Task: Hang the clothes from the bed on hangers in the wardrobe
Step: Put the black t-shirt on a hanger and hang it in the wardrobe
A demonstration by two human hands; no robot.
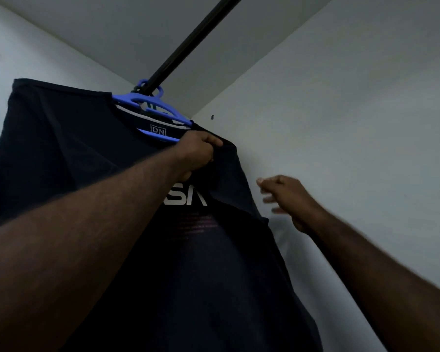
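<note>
A dark navy T-shirt (69, 153) with white letters on the chest hangs on a blue plastic hanger (148, 101), whose hook sits over the black wardrobe rail (186, 44). More blue hangers crowd behind it on the same rail. My left hand (197, 151) grips the shirt's fabric at the right side of the collar, by the shoulder. My right hand (285, 196) is in the air to the right of the shirt, blurred, fingers loosely spread toward the sleeve and holding nothing.
The wardrobe's white side wall (353, 123) stands close on the right, with a small dark mark (212, 117) near the corner. The grey top panel (112, 34) is just above the rail. The back wall is on the left.
</note>
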